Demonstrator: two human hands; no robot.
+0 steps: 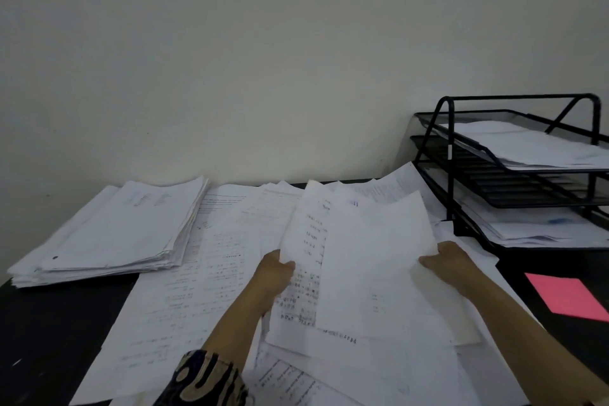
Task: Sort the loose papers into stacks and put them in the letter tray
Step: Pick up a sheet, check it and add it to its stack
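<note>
Both hands are engaged on lifted sheets above the desk (49, 333). The left hand (275, 277) pinches the left edge of a printed sheet (304, 241), thumb on top; the right hand (451, 262) holds the right edge of a blank-faced sheet (375, 260) that overlaps the printed one, fingers curled over it. Each grip is therefore closed on paper, at mid-edge. Beneath and around the hands lies a spread of loose papers (211, 273), overlapping and unsquared, covering most of the near desk. To the far left sits a thick stack (118, 234), roughly squared but with edges fanned. At the far right stands the black wire letter tray (461, 155); its top tier holds papers, the middle tier appears empty, and the bottom tier holds more. A pink sheet (566, 298) lies on the desk in front of the tray. Assessment: the sheets are light, limp and prone to sliding over one another; single sheets curl when held by one edge. Opposite-edge holds, as here, suit carrying; squaring a batch against the desk before traying is advisable. Sorting is judged partly complete.
</note>
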